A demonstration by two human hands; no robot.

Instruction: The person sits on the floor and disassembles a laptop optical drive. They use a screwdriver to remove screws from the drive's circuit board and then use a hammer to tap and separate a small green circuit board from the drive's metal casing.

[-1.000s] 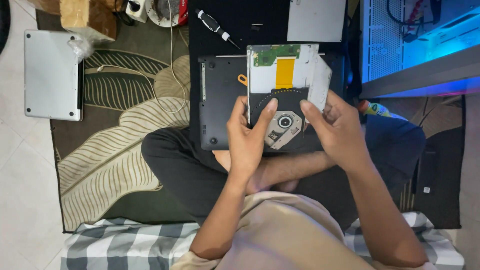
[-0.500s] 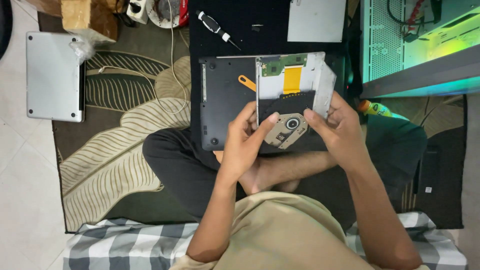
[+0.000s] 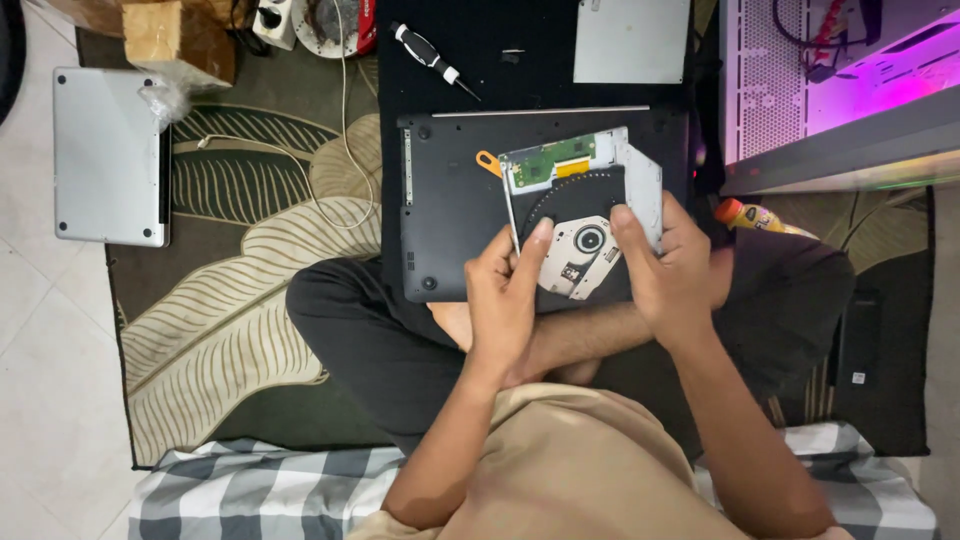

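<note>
I hold an opened optical disc drive [image 3: 585,205] over an upturned dark laptop [image 3: 450,215]. The drive shows a green circuit board, a black tray and a silver spindle plate. My left hand [image 3: 505,295] grips its lower left edge, thumb on the spindle plate. My right hand [image 3: 665,270] grips its right side, thumb near the spindle. An orange pry tool [image 3: 487,161] lies on the laptop just left of the drive. I sit cross-legged in dark trousers, and the laptop rests partly on my legs.
A silver laptop [image 3: 110,155] lies at the left on the tiles. A black-handled screwdriver [image 3: 430,58] and a grey panel [image 3: 630,40] lie on the black mat beyond. A lit computer case [image 3: 840,90] stands at right, an orange-capped bottle [image 3: 755,215] beside it. White cable crosses the leaf-patterned rug.
The drive has tilted and shifted slightly right and lower in my hands, and my thumbs have moved closer to the spindle. The case light has turned from green to purple.
</note>
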